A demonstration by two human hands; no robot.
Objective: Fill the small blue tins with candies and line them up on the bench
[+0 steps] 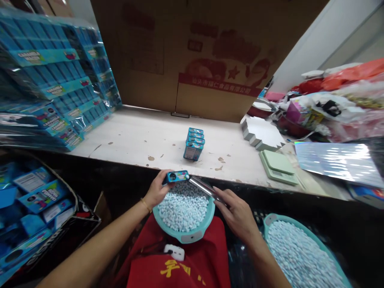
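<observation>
My left hand (157,190) is closed around a small blue printed candy box (177,176), held level above the near edge of the table. In my right hand (237,210) is a long, narrow metal scoop (204,188), its tip meeting the right end of the box, where something small and whitish shows. Below both hands, a turquoise basin (187,237) rests on my lap, heaped with small pale blue candies (183,210). A short row of similar blue boxes (193,148) stands upright on the table ahead.
Wrapped stacks of blue boxes (57,76) rise at the left, above a carton of loose boxes (39,196). A large cardboard carton (180,52) closes off the back. To the right are a green scale (279,166), white stacked cards (264,132), bags (339,100) and another candy-filled basin (271,219).
</observation>
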